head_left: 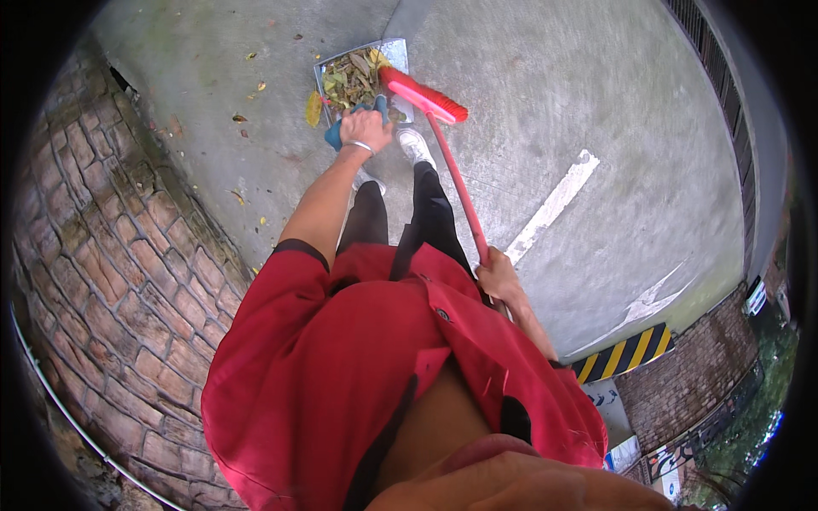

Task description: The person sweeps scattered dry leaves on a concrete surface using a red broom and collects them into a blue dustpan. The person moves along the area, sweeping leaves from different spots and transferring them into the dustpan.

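Observation:
My left hand, with a white band at the wrist, is closed around the blue handle part of a dustpan. Dry brown, green and yellow leaves fill much of the pan. My right hand grips the red stick of a broom beside my hip. The broom's red bristles and pink head lie against the pan's right side, at the edge of the leaves. A large yellow leaf lies on the ground just left of the pan.
Grey concrete ground carries a few scattered small leaves on the left. A stone-block surface runs along the left. White painted lines and a black-and-yellow striped barrier are at right. My white shoe stands close below the pan.

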Demonstrator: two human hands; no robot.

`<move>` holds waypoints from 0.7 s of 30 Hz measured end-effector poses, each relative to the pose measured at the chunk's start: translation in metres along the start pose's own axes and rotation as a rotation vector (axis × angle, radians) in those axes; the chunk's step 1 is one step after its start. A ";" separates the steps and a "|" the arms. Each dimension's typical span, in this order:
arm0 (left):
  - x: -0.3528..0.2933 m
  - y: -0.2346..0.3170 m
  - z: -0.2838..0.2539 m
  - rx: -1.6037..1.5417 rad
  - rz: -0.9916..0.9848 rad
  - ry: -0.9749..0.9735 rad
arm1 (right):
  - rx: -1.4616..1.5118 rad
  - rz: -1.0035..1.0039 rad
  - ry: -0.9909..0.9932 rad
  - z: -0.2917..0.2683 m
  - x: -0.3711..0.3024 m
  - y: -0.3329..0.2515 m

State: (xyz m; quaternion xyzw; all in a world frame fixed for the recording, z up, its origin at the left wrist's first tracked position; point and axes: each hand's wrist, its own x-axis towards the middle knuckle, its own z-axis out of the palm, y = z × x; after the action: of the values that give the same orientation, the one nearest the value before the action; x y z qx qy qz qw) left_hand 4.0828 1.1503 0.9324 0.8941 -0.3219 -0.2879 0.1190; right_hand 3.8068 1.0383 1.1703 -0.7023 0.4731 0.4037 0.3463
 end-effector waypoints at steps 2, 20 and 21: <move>-0.003 -0.005 -0.003 0.014 0.000 -0.028 | 0.048 0.078 -0.024 -0.013 -0.027 0.004; -0.230 -0.184 -0.030 -0.361 -0.429 0.256 | 0.884 0.258 -0.186 -0.011 0.025 0.003; -0.244 -0.186 -0.024 -0.374 -0.461 0.279 | 0.867 0.277 -0.222 0.001 0.035 -0.014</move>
State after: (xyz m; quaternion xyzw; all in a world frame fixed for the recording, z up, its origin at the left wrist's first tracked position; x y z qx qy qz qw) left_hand 4.0384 1.4503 0.9848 0.9368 -0.0333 -0.2363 0.2559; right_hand 3.8273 1.0300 1.1402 -0.3757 0.6475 0.2840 0.5991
